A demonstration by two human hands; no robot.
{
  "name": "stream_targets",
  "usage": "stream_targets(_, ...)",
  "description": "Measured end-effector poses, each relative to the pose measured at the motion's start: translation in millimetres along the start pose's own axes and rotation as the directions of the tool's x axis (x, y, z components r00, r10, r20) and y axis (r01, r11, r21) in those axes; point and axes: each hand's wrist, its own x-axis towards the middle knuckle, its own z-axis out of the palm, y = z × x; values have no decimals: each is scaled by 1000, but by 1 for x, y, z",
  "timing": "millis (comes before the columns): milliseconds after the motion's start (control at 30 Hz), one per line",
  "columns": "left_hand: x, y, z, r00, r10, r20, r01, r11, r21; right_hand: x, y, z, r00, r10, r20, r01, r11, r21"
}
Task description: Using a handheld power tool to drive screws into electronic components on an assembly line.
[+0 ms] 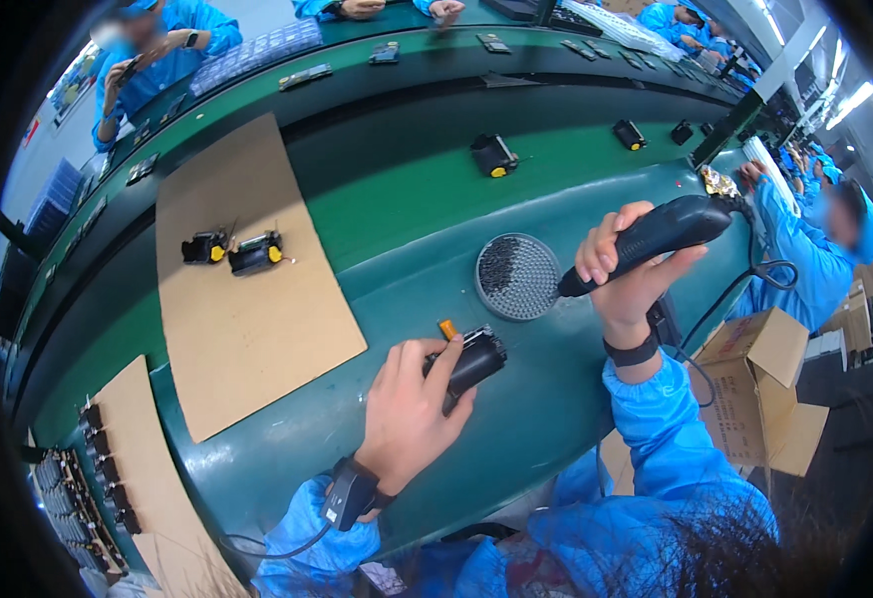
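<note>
Holding black module [478,364] in left hand [407,407], with thumb and fingers closed round its sides, over green bench [546,419], nearer the wearer than round dish [534,289] of small dark pieces [501,265]. Gripping black corded tool [676,231] in right hand [628,294], with fingers wrapped narrow round barrel, and with tip at dish's right rim; can't tell if touching. Could knock dish and scatter pieces by swinging tool low. Could lose tip control from cable [755,266] snagging on cardboard box [733,419]. Could bend orange tab [447,330] by pressing left index fingertip too hard, or let module twist out of line by holding too loosely.
</note>
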Motion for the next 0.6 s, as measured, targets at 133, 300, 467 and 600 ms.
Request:
stream_targets(133,1,3,-1,1000,-19,2,19,1000,-11,0,4,-1,1000,-4,-3,4,998,-65)
stream_targets(300,1,2,0,1000,-14,8,14,1000,-8,-3,9,-7,1000,17,24,-15,997,-71)
stream_targets(467,2,2,-1,999,-24,21,24,1000,-8,-3,10,-5,1000,17,-2,-17,997,-78)
stream_targets(600,2,2,-1,1000,-20,16,20,1000,-8,-2,10,-6,1000,11,-1,-11,996,-84)
